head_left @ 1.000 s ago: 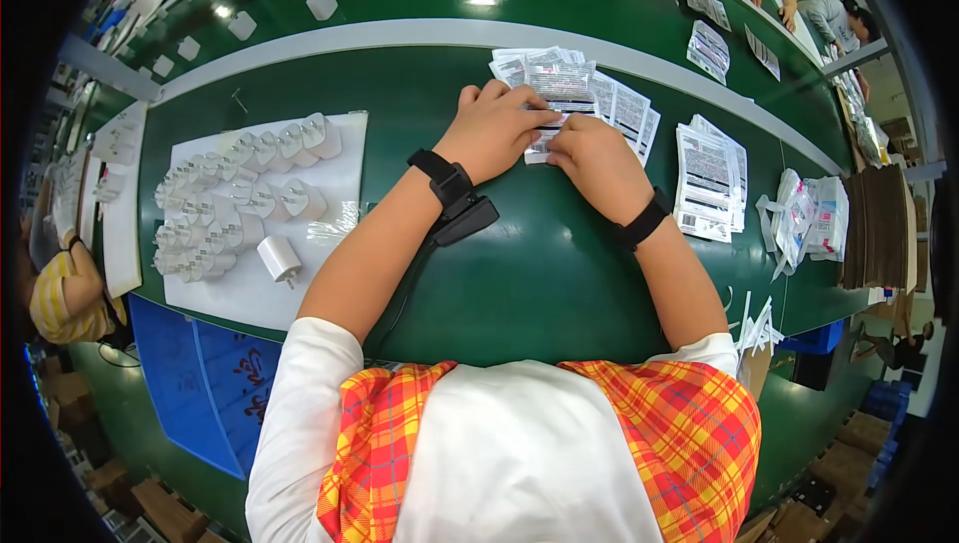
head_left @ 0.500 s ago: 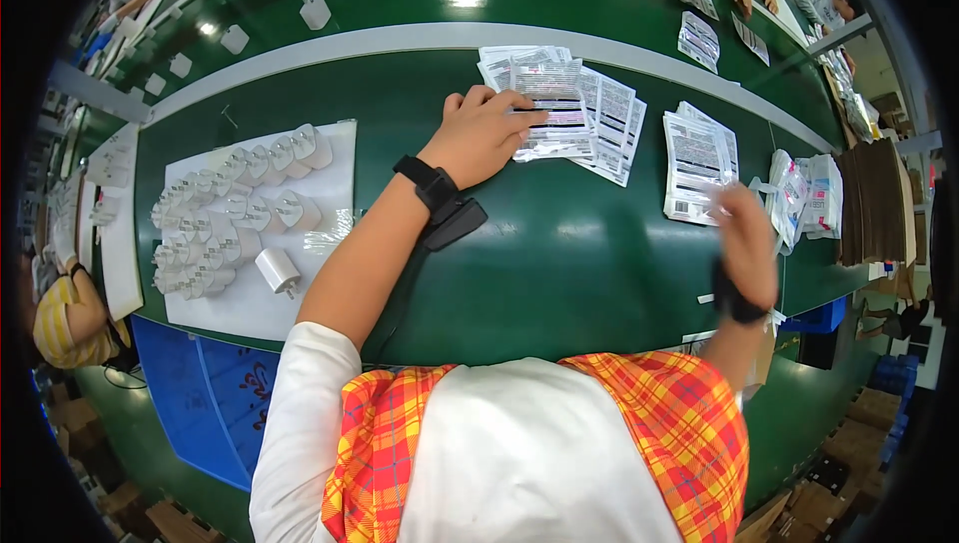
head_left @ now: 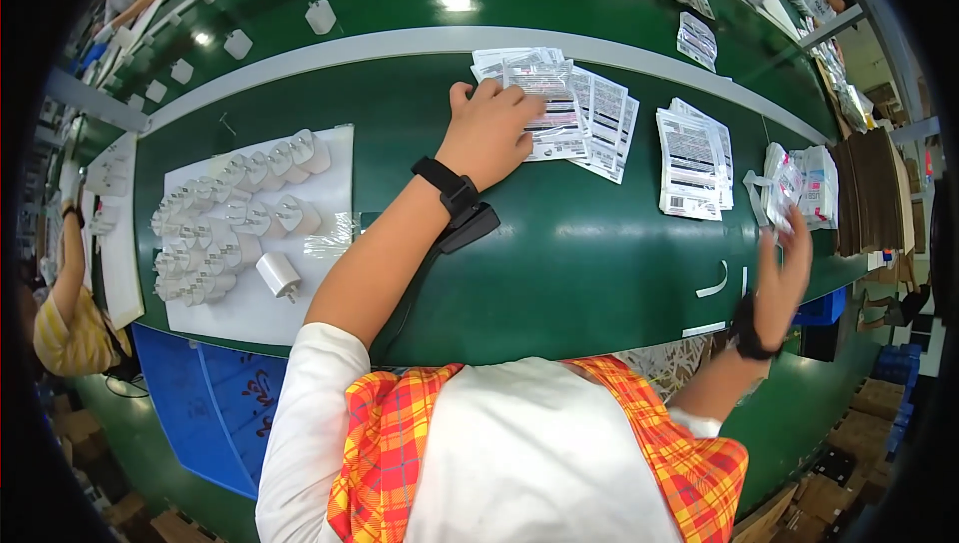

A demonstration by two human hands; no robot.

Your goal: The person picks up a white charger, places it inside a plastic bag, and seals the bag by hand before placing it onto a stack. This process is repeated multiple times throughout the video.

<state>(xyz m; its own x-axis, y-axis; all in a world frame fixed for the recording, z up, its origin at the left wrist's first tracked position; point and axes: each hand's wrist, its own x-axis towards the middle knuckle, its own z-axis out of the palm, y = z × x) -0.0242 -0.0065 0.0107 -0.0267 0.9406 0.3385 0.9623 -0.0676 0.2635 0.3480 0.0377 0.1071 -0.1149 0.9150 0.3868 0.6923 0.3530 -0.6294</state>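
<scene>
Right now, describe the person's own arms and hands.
The ungloved left hand and right hand have black wristbands; the left one carries a black rectangular module. White fabric sleeves leave the forearms bare, beneath a red-and-yellow plaid garment.

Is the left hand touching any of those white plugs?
No, the left hand is on the fanned-out packets, while the white plugs sit apart on a white sheet to its left.

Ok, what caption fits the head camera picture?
White plug adapters, left hand on printed pouches, right hand near plastic bags.
</scene>
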